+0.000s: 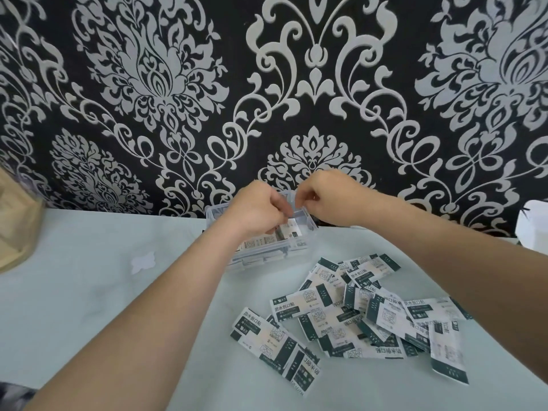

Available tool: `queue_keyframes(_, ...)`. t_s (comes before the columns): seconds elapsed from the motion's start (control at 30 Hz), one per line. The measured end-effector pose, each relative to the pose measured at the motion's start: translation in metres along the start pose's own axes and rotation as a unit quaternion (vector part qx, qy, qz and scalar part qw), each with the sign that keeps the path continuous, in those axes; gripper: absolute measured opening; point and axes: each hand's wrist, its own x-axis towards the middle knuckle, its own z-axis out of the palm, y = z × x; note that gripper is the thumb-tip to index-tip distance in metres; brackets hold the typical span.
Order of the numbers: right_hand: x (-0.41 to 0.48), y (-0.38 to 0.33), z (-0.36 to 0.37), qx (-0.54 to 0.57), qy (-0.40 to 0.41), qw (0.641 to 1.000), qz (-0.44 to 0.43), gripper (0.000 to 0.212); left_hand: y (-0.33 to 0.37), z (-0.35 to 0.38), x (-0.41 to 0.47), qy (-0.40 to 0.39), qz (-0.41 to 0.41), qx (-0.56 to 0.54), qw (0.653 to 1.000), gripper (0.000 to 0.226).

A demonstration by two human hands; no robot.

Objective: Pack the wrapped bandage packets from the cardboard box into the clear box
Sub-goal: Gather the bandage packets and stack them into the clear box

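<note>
The clear box (305,252) sits mid-counter (103,292) against the patterned wall (267,84), with packets stacked inside. The left hand (255,212) comes in from 7 o'clock, its grip curled on a packet (292,229) in the box. The right hand (329,200) is over the box's 1 o'clock corner, fingers curled; I cannot tell whether its grip holds anything. At the box's 5 o'clock lie loose packets (355,318); at 9 o'clock, well apart, is the cardboard box (14,229).
</note>
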Motion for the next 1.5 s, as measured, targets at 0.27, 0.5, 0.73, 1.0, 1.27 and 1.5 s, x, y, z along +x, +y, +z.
queue_keyframes(0.27, -0.011, 0.005, 0.01, 0.052, -0.02, 0.998, 0.042, 0.034, 0.009, 0.009, 0.015, -0.178, 0.099, 0.29, 0.935, 0.019)
queue_keyframes(0.5, -0.008, -0.001, 0.011, 0.061, -0.018, 0.995, 0.08, 0.03, 0.0, 0.024, 0.03, -0.2, 0.119, 0.372, 0.898, 0.035)
queue_keyframes(0.73, -0.008, -0.001, 0.01, 0.102, -0.017, 0.99, 0.098, 0.029, -0.012, 0.03, 0.037, -0.196, 0.147, 0.374, 0.894, 0.035)
queue_keyframes(1.0, -0.021, -0.003, 0.004, 0.177, -0.003, 0.977, 0.12, 0.033, -0.016, 0.032, 0.037, -0.164, 0.19, 0.4, 0.881, 0.039)
queue_keyframes(1.27, -0.052, 0.007, -0.004, 0.255, 0.038, 0.957, 0.136, 0.028, -0.008, 0.025, 0.027, -0.139, 0.131, 0.308, 0.932, 0.036)
queue_keyframes(1.5, -0.13, 0.02, -0.018, 0.192, -0.086, 0.967, 0.142, 0.03, 0.04, -0.019, -0.035, -0.095, 0.11, 0.133, 0.98, 0.028)
